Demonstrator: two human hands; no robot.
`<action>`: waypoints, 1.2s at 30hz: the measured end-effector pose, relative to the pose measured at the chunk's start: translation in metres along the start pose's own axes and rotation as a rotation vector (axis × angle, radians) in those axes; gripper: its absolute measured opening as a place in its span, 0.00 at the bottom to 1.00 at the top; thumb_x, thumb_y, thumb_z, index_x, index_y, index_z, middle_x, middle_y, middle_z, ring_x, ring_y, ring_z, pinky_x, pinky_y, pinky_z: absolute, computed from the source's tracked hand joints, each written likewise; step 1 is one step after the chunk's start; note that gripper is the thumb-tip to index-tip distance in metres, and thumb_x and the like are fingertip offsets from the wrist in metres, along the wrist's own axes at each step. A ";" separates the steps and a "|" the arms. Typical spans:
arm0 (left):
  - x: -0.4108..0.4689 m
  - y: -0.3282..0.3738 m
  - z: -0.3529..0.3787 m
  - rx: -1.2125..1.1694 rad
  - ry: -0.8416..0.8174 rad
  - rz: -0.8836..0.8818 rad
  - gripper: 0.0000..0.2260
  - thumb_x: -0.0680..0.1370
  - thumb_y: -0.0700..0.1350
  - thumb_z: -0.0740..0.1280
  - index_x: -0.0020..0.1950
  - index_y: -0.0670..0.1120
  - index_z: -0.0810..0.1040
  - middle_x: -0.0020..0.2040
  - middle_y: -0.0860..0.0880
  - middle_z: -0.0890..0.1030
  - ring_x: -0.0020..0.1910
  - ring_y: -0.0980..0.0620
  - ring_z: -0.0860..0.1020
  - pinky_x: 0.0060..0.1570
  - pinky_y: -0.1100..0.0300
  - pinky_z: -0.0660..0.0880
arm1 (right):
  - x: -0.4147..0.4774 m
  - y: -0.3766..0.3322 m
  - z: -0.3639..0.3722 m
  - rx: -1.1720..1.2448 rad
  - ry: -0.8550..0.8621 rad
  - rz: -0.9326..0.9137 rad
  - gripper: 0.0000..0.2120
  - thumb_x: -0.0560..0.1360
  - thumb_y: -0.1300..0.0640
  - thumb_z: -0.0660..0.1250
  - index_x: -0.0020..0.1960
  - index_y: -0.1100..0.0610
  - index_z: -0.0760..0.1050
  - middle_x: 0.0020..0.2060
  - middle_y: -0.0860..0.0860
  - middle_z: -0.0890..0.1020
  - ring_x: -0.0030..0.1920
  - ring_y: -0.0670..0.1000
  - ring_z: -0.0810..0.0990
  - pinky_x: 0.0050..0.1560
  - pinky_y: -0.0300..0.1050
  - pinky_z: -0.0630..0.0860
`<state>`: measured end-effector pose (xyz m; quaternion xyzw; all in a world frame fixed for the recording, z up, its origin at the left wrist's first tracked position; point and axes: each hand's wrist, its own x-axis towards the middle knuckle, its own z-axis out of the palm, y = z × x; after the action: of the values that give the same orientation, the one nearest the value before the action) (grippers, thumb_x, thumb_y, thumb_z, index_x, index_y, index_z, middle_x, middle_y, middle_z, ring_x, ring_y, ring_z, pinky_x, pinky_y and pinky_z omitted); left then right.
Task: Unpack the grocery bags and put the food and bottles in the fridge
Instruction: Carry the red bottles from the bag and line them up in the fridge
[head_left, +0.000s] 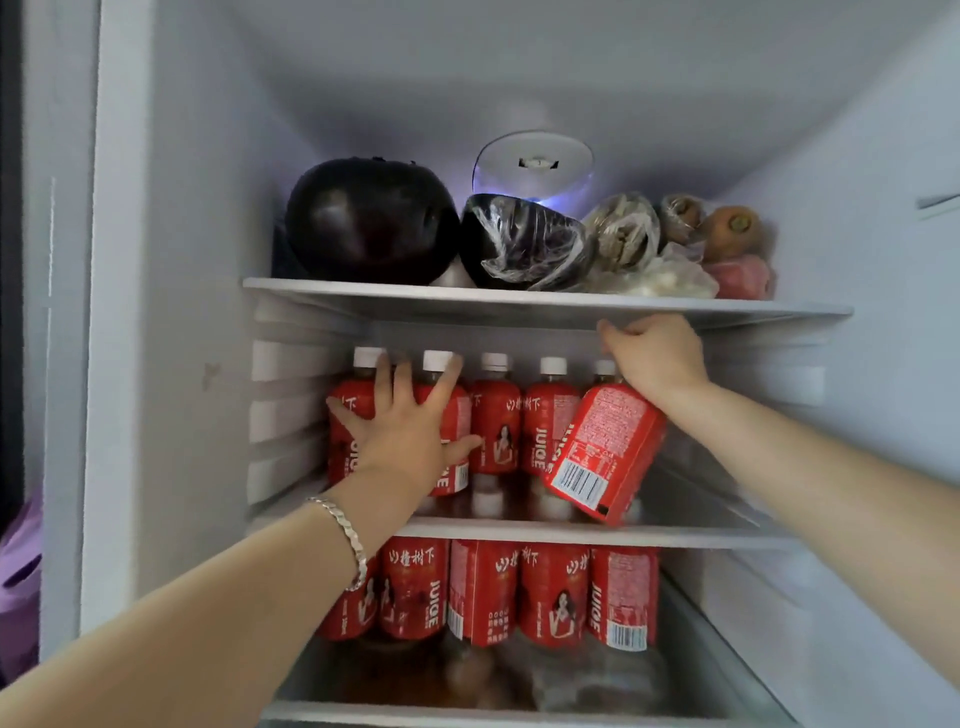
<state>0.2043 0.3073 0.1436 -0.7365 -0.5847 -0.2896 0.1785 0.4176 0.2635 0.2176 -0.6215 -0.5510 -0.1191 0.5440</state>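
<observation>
While left hand (405, 426) presses bottles (496, 431), right hand (652, 358) seemingly grips bottle (608, 452).

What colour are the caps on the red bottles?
White. The caps on the red bottles show clearly in the head view, the only view here.

We look from head height, close before the open fridge (171, 260), facing straight into it. Our wide lens spans three shelves, the middle shelf (571, 532) and its tilted bottle (608, 447) near centre; left hand (410, 436) and right hand (654, 358) reach in from the lower corners.
</observation>
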 end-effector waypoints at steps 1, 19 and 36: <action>0.001 0.001 0.001 0.007 -0.005 -0.003 0.36 0.75 0.66 0.56 0.74 0.63 0.37 0.77 0.45 0.42 0.75 0.45 0.35 0.64 0.26 0.46 | 0.001 0.005 0.002 -0.029 0.048 -0.033 0.22 0.77 0.50 0.62 0.31 0.64 0.77 0.30 0.57 0.78 0.36 0.54 0.75 0.39 0.43 0.64; -0.002 0.007 0.021 0.056 0.072 -0.036 0.29 0.78 0.64 0.50 0.75 0.63 0.38 0.77 0.46 0.41 0.76 0.48 0.37 0.65 0.28 0.43 | 0.005 0.037 0.032 -0.467 -0.512 0.345 0.41 0.75 0.42 0.64 0.74 0.64 0.50 0.69 0.62 0.65 0.66 0.60 0.71 0.63 0.51 0.72; -0.010 -0.001 0.008 -0.376 0.022 -0.285 0.54 0.67 0.61 0.73 0.76 0.51 0.36 0.75 0.43 0.32 0.74 0.39 0.34 0.71 0.39 0.46 | -0.077 -0.030 0.076 -0.022 -0.803 -0.054 0.35 0.71 0.50 0.71 0.71 0.59 0.58 0.52 0.50 0.75 0.51 0.48 0.74 0.42 0.36 0.71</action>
<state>0.2031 0.3047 0.1314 -0.6637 -0.6164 -0.4236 0.0020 0.3309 0.2762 0.1472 -0.6098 -0.7344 0.1132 0.2755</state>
